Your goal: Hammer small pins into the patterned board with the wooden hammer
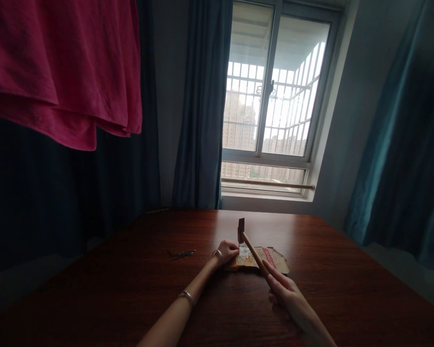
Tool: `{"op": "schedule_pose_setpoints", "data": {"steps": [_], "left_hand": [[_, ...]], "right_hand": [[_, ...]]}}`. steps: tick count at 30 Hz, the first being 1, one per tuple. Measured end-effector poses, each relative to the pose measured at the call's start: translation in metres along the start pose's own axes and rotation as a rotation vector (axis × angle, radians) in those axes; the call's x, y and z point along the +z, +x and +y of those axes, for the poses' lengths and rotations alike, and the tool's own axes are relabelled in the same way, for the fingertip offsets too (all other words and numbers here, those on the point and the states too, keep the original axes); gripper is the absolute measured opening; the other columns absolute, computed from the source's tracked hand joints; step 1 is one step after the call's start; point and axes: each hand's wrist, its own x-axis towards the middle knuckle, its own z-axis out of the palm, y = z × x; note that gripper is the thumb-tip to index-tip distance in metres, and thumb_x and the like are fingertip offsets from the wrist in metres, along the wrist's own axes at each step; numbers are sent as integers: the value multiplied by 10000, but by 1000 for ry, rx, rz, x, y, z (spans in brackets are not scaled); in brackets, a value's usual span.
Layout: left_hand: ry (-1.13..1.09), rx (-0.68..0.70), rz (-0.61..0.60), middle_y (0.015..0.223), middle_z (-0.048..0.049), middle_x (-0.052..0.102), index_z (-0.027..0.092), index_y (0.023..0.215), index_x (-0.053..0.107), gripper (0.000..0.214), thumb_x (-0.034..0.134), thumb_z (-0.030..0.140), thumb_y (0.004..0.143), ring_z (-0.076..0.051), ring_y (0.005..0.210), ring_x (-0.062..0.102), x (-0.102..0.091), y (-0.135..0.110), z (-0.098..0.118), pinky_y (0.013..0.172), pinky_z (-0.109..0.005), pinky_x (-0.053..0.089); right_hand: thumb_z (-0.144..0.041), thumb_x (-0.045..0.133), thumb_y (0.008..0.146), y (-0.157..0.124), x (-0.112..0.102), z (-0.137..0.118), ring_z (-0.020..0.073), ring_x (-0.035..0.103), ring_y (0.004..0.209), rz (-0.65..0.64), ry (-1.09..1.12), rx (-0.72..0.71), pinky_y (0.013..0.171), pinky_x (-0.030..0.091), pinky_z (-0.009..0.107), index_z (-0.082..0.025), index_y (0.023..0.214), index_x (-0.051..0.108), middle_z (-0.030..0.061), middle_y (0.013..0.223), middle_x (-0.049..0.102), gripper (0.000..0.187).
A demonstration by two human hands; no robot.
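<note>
My right hand (284, 289) is wrapped around the wooden handle of a hammer (252, 250). Its dark, blocky head is raised over a flat tan piece (282, 265) with many small holes or dots, a pink band and a pale patch. At that piece's left side, my left hand (227, 251) pinches a thin dark nail (239, 245) standing upright, just under the hammer head. Whether the head touches the nail, I cannot tell. The tan piece lies on the table, its left end partly hidden by my left hand. Two bracelets are on my left arm.
Several thin dark metal pieces, like nails, lie in a small pile (182, 254) on the brown wooden table (130, 299), left of my left hand. A pink cloth (75, 72) hangs at upper left. Beyond the table are blue curtains (202, 106) and a barred window (264, 96).
</note>
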Motion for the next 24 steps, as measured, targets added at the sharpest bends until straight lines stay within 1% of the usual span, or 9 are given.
{"op": "schedule_pose_setpoints", "data": {"steps": [3, 7, 9, 12, 14, 18, 22, 24], "left_hand": [[18, -2, 6, 770, -42, 692, 130, 780, 712, 260, 532, 297, 694, -149, 702, 599, 0, 0, -1, 623, -207, 421], [23, -30, -7, 760, -28, 694, 138, 771, 712, 249, 536, 291, 685, -151, 707, 599, 1, 1, -1, 627, -206, 423], [11, -30, -5, 752, -27, 693, 135, 770, 712, 250, 530, 285, 685, -150, 704, 600, 2, 1, -2, 622, -203, 425], [0, -9, 5, 754, -34, 694, 127, 777, 714, 263, 524, 282, 684, -152, 696, 601, 3, 2, -5, 613, -204, 424], [-7, 2, 7, 752, -38, 694, 123, 775, 715, 264, 528, 283, 679, -152, 691, 601, 4, 3, -7, 609, -204, 423], [-7, 2, 4, 741, -41, 692, 120, 772, 714, 267, 527, 287, 680, -148, 672, 599, 5, 4, -9, 591, -201, 418], [1, -16, -4, 767, -41, 695, 125, 790, 713, 276, 525, 296, 683, -149, 685, 601, 4, 3, -8, 588, -201, 419], [-1, -19, -10, 767, -39, 695, 125, 788, 713, 276, 526, 297, 683, -150, 688, 601, 3, 3, -6, 595, -201, 420]], "right_hand": [[-502, 591, 722, 3, -1, 1, 14, 290, 306, -20, 49, -45, 269, 144, 101, -269, 1361, 269, -81, 513, 407, 753], [-474, 639, 691, 6, -1, 2, 26, 342, 358, -22, 95, -47, 290, 178, 94, -240, 1339, 328, -80, 505, 386, 755], [-493, 628, 694, 7, -1, 3, 14, 302, 331, -30, 95, -21, 285, 155, 98, -256, 1343, 319, -78, 507, 404, 757], [-512, 634, 677, 7, -1, 5, 6, 259, 311, -24, 118, -39, 280, 140, 104, -262, 1355, 289, -82, 499, 410, 800], [-515, 640, 669, 7, 0, 6, 7, 267, 309, -10, 112, -49, 280, 145, 105, -253, 1356, 290, -81, 498, 412, 814], [-520, 603, 702, 3, 2, 3, 10, 289, 292, -14, 75, -12, 268, 140, 100, -274, 1361, 270, -75, 510, 428, 778], [-518, 581, 721, 2, 3, 1, 10, 272, 272, -9, 80, -18, 243, 133, 108, -284, 1373, 230, -74, 518, 432, 777], [-511, 581, 723, 3, 3, 3, 7, 267, 269, -1, 75, 13, 243, 126, 107, -287, 1370, 239, -72, 514, 435, 765]]}}
